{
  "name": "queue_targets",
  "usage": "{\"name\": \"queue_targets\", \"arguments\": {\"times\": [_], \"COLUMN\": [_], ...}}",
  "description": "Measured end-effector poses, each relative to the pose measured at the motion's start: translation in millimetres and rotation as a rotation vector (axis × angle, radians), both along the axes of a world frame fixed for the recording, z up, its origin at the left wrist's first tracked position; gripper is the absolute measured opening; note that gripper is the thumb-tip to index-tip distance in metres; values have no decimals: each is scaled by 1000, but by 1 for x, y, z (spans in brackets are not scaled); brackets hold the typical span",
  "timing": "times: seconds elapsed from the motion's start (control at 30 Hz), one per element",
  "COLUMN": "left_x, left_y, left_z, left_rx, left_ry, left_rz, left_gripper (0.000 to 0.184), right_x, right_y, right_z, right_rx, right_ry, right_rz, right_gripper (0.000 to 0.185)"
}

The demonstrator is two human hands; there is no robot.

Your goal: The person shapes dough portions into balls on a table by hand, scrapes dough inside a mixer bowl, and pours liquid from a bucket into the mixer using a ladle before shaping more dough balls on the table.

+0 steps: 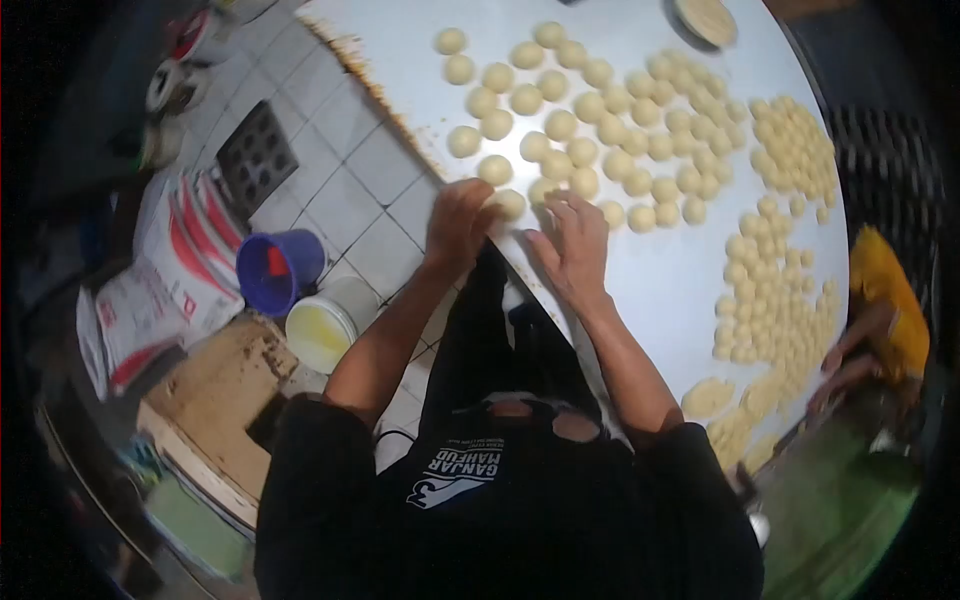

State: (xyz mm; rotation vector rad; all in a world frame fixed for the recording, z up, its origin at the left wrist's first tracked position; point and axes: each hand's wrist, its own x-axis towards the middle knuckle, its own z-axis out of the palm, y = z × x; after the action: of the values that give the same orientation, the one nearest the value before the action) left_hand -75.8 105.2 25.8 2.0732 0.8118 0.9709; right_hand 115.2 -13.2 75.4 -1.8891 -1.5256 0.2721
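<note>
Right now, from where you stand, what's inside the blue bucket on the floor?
Inside the blue bucket there is something small and red, too unclear to name. Whatever lies beneath it is covered, and the shadowed depths are too dark to make out.

Pale square-tiled floor (345, 205), dark grout lines. White surface (390, 30), near edge worn brown. On the floor side: dark panel (258, 155) with round marks, red-and-white sacks (175, 265), purple bucket (312, 255) just beside white bucket (358, 300), brown board (215, 380), green slab (195, 530) lower down. Dark slatted structure (890, 150) beyond far side of surface. Light brightest on surface and tiles, dim toward corners. Walls too dark to tell.
</note>
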Motion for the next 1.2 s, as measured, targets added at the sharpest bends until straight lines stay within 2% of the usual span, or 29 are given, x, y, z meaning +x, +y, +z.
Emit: {"name": "queue_targets", "arguments": {"times": [0.07, 0.1, 0.13, 0.17, 0.2, 0.23, 0.3, 0.37, 0.43, 0.5, 0.53, 0.6, 0.63, 0.67, 0.7, 0.73, 0.77, 0.8, 0.87, 0.9, 0.97, 1.0, 1.07, 1.1, 1.17, 1.2], "left_x": [-2, 1, 14, 23, 32, 45, 73, 102, 129, 162, 174, 191, 200, 204, 208, 199, 189, 181, 154, 137, 111, 110, 129, 132, 194, 203], "left_y": [1, 5, -5, -10, -23, -35, -54, -94, -138, -190, -218, -274, -298, -318, -330, -330, -323, -311, -278, -263, -231, -213, -180, -171, -192, -215], "left_z": [-39, -34, -8, 22, 26, 32, 45, 58, 52, 56, 44, 36, 41, 46, 59, 44, 25, 24, 16, 10, 20, 23, 18, 15, 12, 0], "left_rx": [313, 381, 279, 240, 407, 415, 246, 235, -199, -220, -443, -989, -1294, -1495, -1720, -1640, -1562, -1433, -1229, -1158, -102, -93, 444, 690, 477, 458], "left_ry": [340, 312, 421, 526, 354, 325, 150, 121, 139, 179, 224, 264, 239, 233, 155, 168, 176, 286, 413, 441, 476, 481, 467, 470, 464, 468], "left_rz": [54, -60, 1, -77, -3, -49, -139, -273, -523, -670, -717, -730, -683, -541, -385, -371, -360, -344, -283, -258, -840, -804, -948, -1017, -893, -876], "left_gripper": [35, 44, 48, 49, 46, 46, 44, 42, 44, 39, 41, 44, 46, 55, 53, 49, 45, 41, 34, 32, 35, 35, 45, 50, 49, 49], "right_x": [-1, 3, 11, 12, 20, 30, 51, 89, 129, 163, 180, 190, 168, 145, 112, 78, 73, 80, 127, 159, 188, 183, 151, 132, 138, 137], "right_y": [-60, -93, -124, -161, -203, -234, -283, -325, -345, -353, -360, -369, -363, -356, -350, -343, -350, -365, -404, -419, -426, -417, -411, -395, -366, -335], "right_z": [-7, -16, -15, -14, -29, -31, -33, -36, -9, -1, -17, -56, -61, -65, -44, -21, 21, -14, -28, -55, -56, -60, -65, -41, -68, -76], "right_rx": [-18, -30, -105, -189, -205, -201, -359, -260, -210, -162, -160, -187, -223, -256, -256, -263, -55, 96, 123, -217, -252, -229, -211, -159, -120, -130], "right_ry": [-11, -37, -5, 59, 22, 9, 237, 184, -188, -522, -496, -411, -420, -425, -271, -102, -124, 455, -293, -258, -317, -313, -145, 131, -115, -111], "right_rz": [-103, -139, -208, -281, -336, -389, -784, -1117, -1086, -996, -1027, -910, -819, -728, -590, -463, -401, -560, -684, -757, -780, -751, -232, -15, 22, 43], "right_gripper": [45, 39, 35, 31, 28, 28, 28, 24, 22, 17, 17, 16, 14, 13, 18, 26, 33, 29, 32, 24, 18, 18, 14, 13, 16, 16]}}
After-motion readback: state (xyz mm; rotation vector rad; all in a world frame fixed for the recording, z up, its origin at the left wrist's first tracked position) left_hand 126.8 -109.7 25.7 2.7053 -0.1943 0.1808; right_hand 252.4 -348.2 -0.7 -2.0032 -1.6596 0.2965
